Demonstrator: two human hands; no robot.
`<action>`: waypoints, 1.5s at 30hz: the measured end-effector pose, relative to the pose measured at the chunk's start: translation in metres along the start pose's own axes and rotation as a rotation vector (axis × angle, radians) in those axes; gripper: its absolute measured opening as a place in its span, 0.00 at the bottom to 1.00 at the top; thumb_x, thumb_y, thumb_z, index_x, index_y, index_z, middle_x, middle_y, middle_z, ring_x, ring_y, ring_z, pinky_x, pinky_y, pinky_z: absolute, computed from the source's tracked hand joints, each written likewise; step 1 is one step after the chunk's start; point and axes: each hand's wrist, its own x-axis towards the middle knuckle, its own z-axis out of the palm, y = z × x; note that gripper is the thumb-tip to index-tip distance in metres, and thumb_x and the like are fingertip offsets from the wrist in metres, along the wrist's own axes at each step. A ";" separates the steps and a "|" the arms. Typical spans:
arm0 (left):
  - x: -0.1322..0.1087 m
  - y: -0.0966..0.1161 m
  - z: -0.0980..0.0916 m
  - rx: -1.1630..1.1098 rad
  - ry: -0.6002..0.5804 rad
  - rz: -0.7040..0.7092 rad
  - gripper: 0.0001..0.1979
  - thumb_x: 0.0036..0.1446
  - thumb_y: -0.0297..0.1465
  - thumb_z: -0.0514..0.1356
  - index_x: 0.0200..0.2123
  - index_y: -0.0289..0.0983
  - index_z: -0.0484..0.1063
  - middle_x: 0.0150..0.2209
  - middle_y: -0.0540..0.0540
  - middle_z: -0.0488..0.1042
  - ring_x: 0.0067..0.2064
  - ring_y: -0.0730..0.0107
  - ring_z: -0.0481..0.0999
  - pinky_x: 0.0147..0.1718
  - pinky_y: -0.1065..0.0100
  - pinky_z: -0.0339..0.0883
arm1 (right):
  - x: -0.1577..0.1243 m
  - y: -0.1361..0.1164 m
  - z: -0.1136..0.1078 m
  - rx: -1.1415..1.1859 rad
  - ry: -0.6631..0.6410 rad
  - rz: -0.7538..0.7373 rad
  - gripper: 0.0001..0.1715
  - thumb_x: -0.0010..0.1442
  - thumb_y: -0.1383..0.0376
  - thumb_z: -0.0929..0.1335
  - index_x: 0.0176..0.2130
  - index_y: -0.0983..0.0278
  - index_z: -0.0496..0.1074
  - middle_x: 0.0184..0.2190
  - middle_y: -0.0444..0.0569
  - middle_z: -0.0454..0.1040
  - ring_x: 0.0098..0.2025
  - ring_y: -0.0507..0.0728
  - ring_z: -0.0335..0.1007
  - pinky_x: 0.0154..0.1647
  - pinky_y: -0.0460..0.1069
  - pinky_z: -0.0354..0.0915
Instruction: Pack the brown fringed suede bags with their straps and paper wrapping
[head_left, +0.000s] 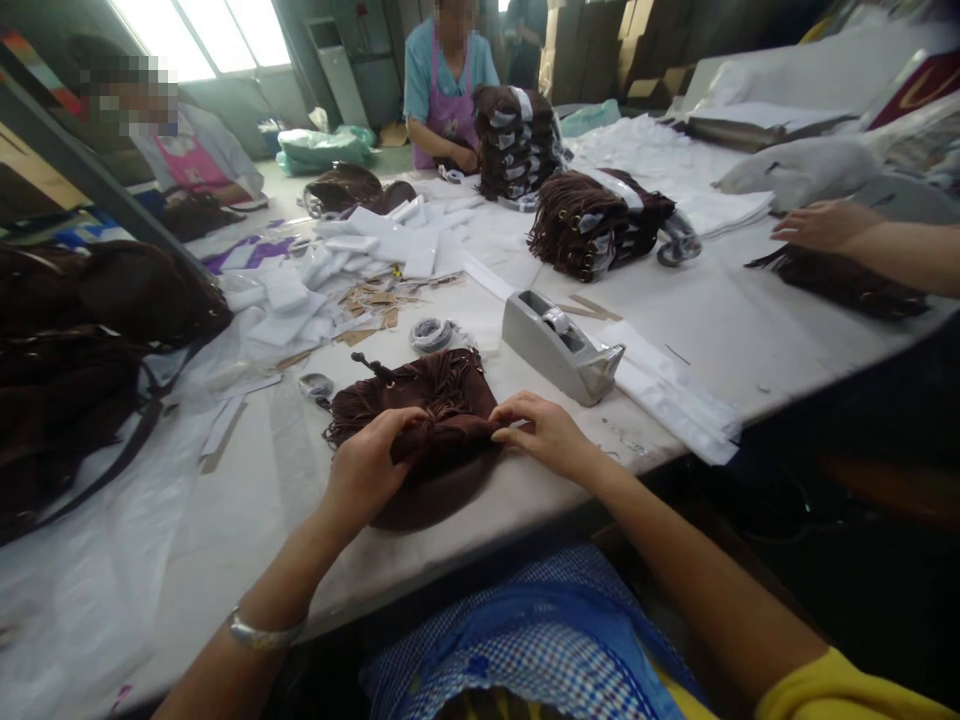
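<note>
A dark brown fringed bag (442, 470) lies on the table right in front of me, its rounded base toward me and its fringe and drawstring pointing away. My left hand (375, 455) grips the bag's near left side, thumb and fingers closed on the material. At the right side, my right hand (536, 430) pinches the bag's edge between thumb and fingers. Just beyond the bag sit a coiled, wrapped strap (433, 335) and, to the right, a grey tape dispenser (559, 345).
Stacks of fringed brown bags (600, 225) stand farther back. More brown bags (67, 370) are heaped at left. White paper and cardboard scraps (375, 305) litter the middle; white strips (675, 395) lie right. A co-worker's hand (829, 225) rests on a bag at right; two people work across the table.
</note>
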 end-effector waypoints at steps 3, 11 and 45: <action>0.001 0.000 -0.001 -0.020 -0.015 0.007 0.19 0.53 0.27 0.59 0.50 0.44 0.70 0.49 0.47 0.76 0.48 0.60 0.77 0.47 0.62 0.70 | 0.004 0.000 0.001 -0.057 -0.012 -0.037 0.07 0.58 0.68 0.71 0.39 0.62 0.75 0.39 0.47 0.70 0.40 0.54 0.71 0.39 0.48 0.72; -0.002 0.001 -0.003 0.188 -0.029 -0.037 0.22 0.56 0.25 0.56 0.54 0.43 0.67 0.52 0.45 0.74 0.47 0.55 0.78 0.43 0.61 0.71 | 0.008 -0.002 -0.001 -0.428 0.103 -0.295 0.10 0.65 0.73 0.64 0.43 0.63 0.72 0.38 0.50 0.70 0.41 0.57 0.69 0.46 0.51 0.67; -0.106 -0.026 -0.004 0.164 0.187 -0.462 0.05 0.56 0.33 0.60 0.36 0.41 0.72 0.36 0.49 0.75 0.38 0.63 0.75 0.36 0.66 0.68 | 0.026 0.020 -0.008 -0.529 -0.142 -0.443 0.17 0.58 0.73 0.67 0.47 0.61 0.73 0.39 0.50 0.73 0.40 0.58 0.72 0.43 0.51 0.70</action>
